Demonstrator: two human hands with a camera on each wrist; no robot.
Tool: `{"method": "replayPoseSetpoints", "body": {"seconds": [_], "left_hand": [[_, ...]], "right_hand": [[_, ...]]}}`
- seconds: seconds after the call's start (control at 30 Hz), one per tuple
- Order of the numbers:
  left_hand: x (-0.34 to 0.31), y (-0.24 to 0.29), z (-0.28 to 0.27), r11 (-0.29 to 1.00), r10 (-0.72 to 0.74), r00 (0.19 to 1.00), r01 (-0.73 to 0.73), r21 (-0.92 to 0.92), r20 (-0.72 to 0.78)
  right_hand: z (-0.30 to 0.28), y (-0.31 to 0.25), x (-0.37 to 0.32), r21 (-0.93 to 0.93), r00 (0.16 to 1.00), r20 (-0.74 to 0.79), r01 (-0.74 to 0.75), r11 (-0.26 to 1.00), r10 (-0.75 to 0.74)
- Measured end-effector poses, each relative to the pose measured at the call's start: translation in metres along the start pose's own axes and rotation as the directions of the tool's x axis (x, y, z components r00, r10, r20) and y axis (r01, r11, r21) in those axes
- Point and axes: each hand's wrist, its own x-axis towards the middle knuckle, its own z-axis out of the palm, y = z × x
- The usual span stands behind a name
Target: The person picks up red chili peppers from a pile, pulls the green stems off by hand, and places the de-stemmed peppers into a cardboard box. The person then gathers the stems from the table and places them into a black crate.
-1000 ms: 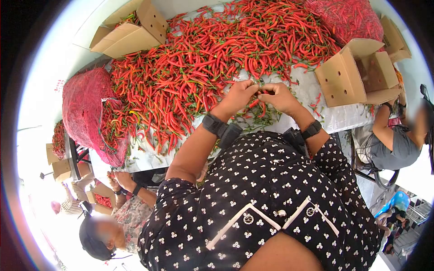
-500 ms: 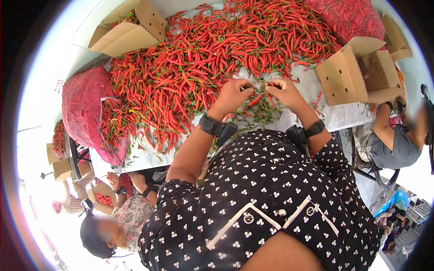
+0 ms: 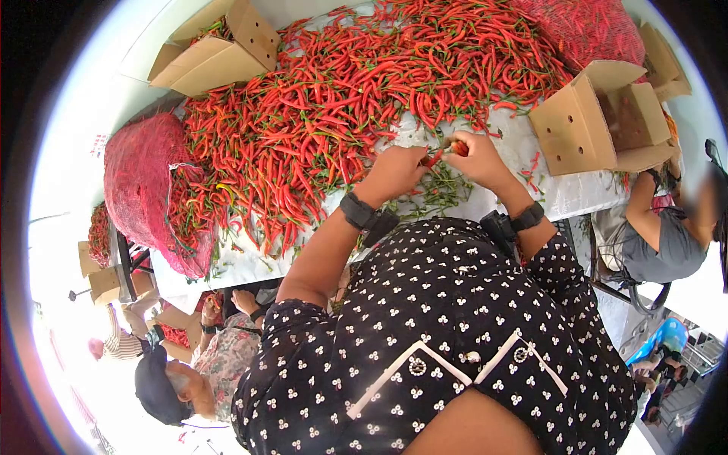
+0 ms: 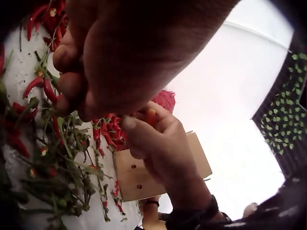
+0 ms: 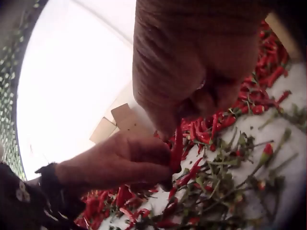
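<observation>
In the head view my left hand (image 3: 394,173) pinches a red chili pepper (image 5: 177,151), which the right wrist view shows upright at its fingertips. My right hand (image 3: 479,163) is curled close beside it, at the pepper's other end. Inside that curled hand a red chili pepper (image 3: 459,148) shows at the thumb, its cut-looking end facing out in the left wrist view. Below both hands lies a heap of green stems (image 3: 441,189) with a few red bits among them. A large pile of red chili peppers (image 3: 326,106) spreads over the white table (image 3: 516,136) beyond.
Cardboard boxes stand at the back left (image 3: 220,57) and on the right (image 3: 565,129). Full red mesh sacks lie at the left (image 3: 144,182) and far right (image 3: 588,34). A person in a floral top (image 3: 231,349) sits at the left, another in grey (image 3: 660,235) at the right.
The hands met at the fingertips, parted slightly, then came close again. A red chili pepper now shows between them, and more red shows in the right hand. The person at the left has leaned.
</observation>
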Motion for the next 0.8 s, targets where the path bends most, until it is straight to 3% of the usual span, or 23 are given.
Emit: {"method": "replayPoseSetpoints", "body": {"seconds": [0.03,0.1,0.17,0.3,0.4,0.47,0.53,0.6,0.67,0.7,0.77,0.8], "left_hand": [[0.001,-0.002,0.002,0.999,0.008,1.000,-0.010,0.042,0.029],[0.004,-0.006,0.005,0.996,0.020,0.998,-0.025,0.085,0.059],[0.005,-0.009,0.007,0.986,0.151,0.988,-0.151,0.069,0.002],[0.004,-0.003,0.003,0.977,0.209,0.973,-0.205,0.054,-0.096],[0.003,0.000,0.001,0.975,0.220,0.968,-0.215,0.052,-0.119],[0.002,0.001,0.001,0.991,0.125,0.985,-0.119,0.058,-0.116],[0.002,0.000,0.006,0.991,0.133,0.977,-0.125,0.054,-0.169],[0.001,0.002,0.005,0.990,0.139,0.965,-0.131,0.050,-0.221],[-0.001,0.009,-0.001,0.993,-0.063,0.962,0.035,-0.110,-0.267],[0.000,0.008,-0.003,0.993,-0.062,0.962,0.034,-0.110,-0.266],[0.001,0.004,-0.009,0.932,-0.237,0.954,0.170,-0.321,-0.182],[0.002,-0.001,-0.010,0.931,-0.240,0.954,0.173,-0.321,-0.182]], "right_hand": [[-0.001,-0.005,0.001,0.000,1.000,-0.001,0.001,1.000,-0.001],[-0.005,-0.014,0.002,-0.322,0.957,-0.011,0.270,0.907,-0.289],[-0.008,-0.022,0.000,-0.390,0.963,0.056,0.263,0.882,-0.263],[-0.004,-0.025,-0.003,-0.553,0.964,0.190,0.263,0.791,-0.188],[-0.002,-0.019,-0.003,-0.539,0.967,0.174,0.252,0.804,-0.186],[-0.003,-0.019,-0.003,-0.508,0.970,0.143,0.242,0.827,-0.196],[-0.005,-0.019,-0.002,-0.477,0.973,0.113,0.233,0.848,-0.204],[-0.006,-0.020,0.000,-0.429,0.991,0.094,0.128,0.894,-0.097],[-0.007,-0.017,0.002,-0.327,0.994,0.096,0.082,0.941,-0.054],[-0.007,-0.015,0.002,-0.222,0.995,0.103,0.033,0.975,-0.011],[-0.004,-0.007,0.004,-0.147,0.995,0.092,-0.013,0.989,0.027],[-0.002,-0.008,0.005,-0.068,0.994,0.087,-0.057,0.996,0.063]]}}
